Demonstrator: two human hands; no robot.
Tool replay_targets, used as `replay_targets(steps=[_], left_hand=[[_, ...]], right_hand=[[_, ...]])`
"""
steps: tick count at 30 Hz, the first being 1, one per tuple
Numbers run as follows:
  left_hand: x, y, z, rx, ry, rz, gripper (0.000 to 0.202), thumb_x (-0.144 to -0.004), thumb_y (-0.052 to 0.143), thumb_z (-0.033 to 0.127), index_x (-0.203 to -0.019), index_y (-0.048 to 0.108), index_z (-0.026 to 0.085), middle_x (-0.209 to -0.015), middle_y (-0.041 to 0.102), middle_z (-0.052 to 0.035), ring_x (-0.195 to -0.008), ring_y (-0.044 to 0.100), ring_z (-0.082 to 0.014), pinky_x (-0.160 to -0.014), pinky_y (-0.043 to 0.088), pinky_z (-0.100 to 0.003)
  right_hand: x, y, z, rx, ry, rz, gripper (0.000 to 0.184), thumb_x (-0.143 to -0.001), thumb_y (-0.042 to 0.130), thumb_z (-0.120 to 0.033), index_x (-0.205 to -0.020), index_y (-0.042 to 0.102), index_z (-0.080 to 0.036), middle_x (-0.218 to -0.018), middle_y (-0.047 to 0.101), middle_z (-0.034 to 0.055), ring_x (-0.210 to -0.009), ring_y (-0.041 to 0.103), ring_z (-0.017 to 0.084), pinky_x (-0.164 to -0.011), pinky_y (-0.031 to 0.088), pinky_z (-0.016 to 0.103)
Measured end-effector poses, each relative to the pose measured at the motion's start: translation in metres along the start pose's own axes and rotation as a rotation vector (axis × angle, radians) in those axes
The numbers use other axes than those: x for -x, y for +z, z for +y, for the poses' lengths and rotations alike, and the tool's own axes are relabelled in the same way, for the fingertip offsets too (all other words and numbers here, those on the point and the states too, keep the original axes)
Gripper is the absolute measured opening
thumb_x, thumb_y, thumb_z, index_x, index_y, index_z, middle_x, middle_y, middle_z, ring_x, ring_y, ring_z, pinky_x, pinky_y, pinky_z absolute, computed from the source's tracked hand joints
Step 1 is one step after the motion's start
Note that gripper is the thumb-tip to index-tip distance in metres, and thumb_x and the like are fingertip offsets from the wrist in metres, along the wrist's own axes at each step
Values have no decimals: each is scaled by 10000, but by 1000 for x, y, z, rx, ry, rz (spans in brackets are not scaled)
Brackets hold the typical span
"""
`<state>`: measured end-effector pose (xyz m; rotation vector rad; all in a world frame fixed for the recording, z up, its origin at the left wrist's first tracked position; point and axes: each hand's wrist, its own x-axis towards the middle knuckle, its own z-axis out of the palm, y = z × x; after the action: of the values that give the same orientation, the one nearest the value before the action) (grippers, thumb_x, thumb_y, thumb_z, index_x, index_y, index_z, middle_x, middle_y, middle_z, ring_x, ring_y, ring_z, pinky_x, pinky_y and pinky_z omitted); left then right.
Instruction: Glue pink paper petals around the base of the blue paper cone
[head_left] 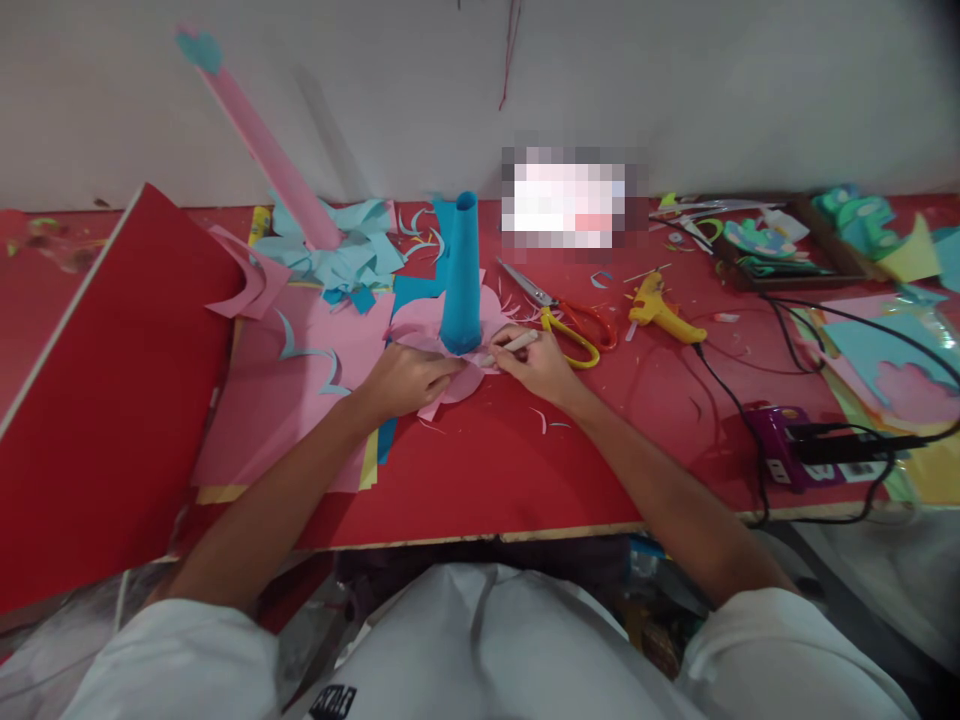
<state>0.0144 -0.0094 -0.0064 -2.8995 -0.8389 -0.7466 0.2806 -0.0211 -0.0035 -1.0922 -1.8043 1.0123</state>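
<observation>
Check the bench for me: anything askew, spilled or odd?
The pink paper tube leans sharply left in view, while the blue paper tube stands nearly upright; lens distortion may exaggerate this. Thin paper offcuts lie scattered about the red tabletop, which looks untidy. I see no spill.

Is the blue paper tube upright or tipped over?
Upright: the blue paper tube stands with its narrower end up and its wider base on the pink paper cutout.

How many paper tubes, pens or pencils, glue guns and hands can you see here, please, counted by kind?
Paper tubes: 2 (blue tube, pink tube)
Pen or pencil: 1
Glue gun: 1
Hands: 2 (left hand, right hand)
Total: 6
</observation>
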Motion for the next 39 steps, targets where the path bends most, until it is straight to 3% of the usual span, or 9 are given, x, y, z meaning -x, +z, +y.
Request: replay_targets(steps=[5, 9, 20, 26, 39], left_hand=[[-1, 0, 0, -25, 21, 31, 329, -946, 550, 126, -1033, 847, 237, -790, 826, -10, -614, 715, -152, -540, 384, -289], [-2, -1, 1, -32, 21, 38, 324, -952, 556, 132, -1048, 846, 239, -784, 826, -7, -611, 722, -148, -539, 397, -296], [-3, -1, 1, -20, 30, 51, 355, -923, 534, 96, -1027, 847, 228, -744, 809, 1, -586, 699, -138, -531, 383, -294], [-3, -1, 1, -27, 31, 42, 356, -936, 532, 109, -1038, 847, 240, -781, 824, -5, -587, 704, -143, -527, 388, -296], [-6, -4, 4, -10, 52, 80, 345, -952, 529, 104, -1026, 846, 218, -695, 787, 5, -553, 682, -140, -526, 388, -303]], right_hand=[[0, 0, 2, 6, -12, 8, 324, -1011, 617, -508, -941, 738, -216, -924, 793, 56, -815, 733, 199, -702, 555, 320], [-1, 0, 0, 19, -29, 19, 314, -1015, 624, -500, -948, 742, -217, -954, 803, 62, -860, 743, 206, -728, 561, 320], [-3, 1, 5, 61, -7, 72, 301, -993, 619, -463, -866, 670, -194, -795, 721, 38, -675, 654, 157, -599, 455, 286], [-1, 0, -1, 6, -24, -11, 344, -1017, 609, -520, -944, 717, -201, -848, 770, 47, -746, 717, 177, -671, 533, 296], [-3, 0, -1, 16, -10, 32, 377, -1008, 610, -546, -916, 718, -197, -886, 790, 69, -766, 728, 189, -663, 537, 307]])
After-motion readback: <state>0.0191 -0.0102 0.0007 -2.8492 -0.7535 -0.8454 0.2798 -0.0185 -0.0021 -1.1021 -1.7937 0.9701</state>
